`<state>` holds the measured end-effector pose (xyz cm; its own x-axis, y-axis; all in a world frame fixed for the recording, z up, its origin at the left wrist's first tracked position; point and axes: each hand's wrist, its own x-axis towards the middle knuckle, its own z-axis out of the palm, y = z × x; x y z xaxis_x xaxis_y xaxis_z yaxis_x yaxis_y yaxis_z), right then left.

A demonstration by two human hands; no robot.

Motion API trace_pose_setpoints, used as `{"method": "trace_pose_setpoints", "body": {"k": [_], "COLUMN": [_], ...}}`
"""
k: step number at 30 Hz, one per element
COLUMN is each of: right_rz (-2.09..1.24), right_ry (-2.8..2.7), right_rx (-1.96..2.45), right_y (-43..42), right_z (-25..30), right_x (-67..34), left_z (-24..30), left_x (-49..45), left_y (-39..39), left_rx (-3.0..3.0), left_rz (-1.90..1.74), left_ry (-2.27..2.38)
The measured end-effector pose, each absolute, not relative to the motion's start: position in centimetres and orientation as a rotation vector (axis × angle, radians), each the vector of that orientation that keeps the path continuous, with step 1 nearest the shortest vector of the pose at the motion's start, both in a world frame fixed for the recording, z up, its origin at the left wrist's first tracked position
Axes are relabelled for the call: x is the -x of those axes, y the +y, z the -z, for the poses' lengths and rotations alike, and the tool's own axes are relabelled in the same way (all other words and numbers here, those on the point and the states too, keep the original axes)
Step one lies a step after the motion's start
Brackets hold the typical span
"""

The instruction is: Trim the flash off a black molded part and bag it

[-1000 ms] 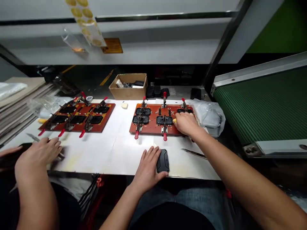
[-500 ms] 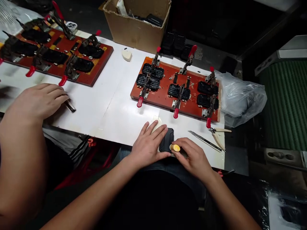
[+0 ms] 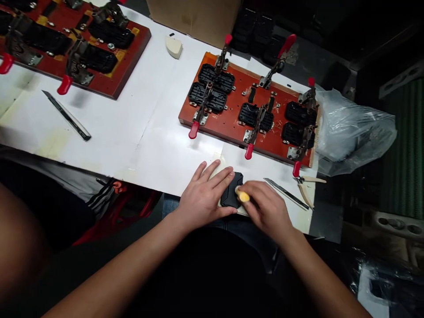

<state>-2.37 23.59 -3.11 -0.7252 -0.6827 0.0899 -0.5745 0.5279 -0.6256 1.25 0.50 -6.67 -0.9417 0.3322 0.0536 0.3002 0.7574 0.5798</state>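
My left hand [image 3: 203,194] lies flat with fingers stretched, its fingertips and thumb resting on a black plastic case-like part [image 3: 231,194]. Under that part and my fingers is a pale pad [image 3: 217,164], mostly covered. My right hand [image 3: 267,207] pinches a short stick-like tool with a yellow end [image 3: 244,196] against the right edge of the black part. The tool's working tip is hidden. To the right of my right hand lie a craft knife [image 3: 286,193] and pale-handled nippers [image 3: 305,189].
Ahead stands a red-brown fixture board [image 3: 232,104] with red-handled toggle clamps and black parts. A second board [image 3: 129,66] sits left, near another craft knife [image 3: 66,115]. Also around: a pale block [image 3: 174,47], cardboard box [image 3: 195,20], plastic bag [image 3: 354,128], and a person's limb [image 3: 20,238].
My right hand and the tool have shifted slightly up along the part's edge. The co-worker's hand has left the left craft knife, now fully visible. The camera view has tilted down.
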Motion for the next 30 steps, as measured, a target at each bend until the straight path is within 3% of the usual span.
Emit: {"method": "trace_pose_setpoints", "body": {"k": [6, 18, 30], "right_rz": [0.876, 0.995, 0.979], "right_ry": [2.599, 2.774, 2.782], "right_rx": [1.057, 0.683, 0.703], "right_y": [23.3, 21.6, 21.3], "right_z": [3.0, 3.6, 3.6], "right_x": [3.7, 4.4, 5.2], "left_z": [6.6, 6.6, 6.6], "left_x": [-1.2, -1.2, -1.3], "left_y": [0.5, 0.5, 0.6], "left_rx": [-0.520, -0.514, -0.514], "left_rz": [-0.973, -0.952, -0.877], "left_ry": [2.871, 2.888, 2.929]}}
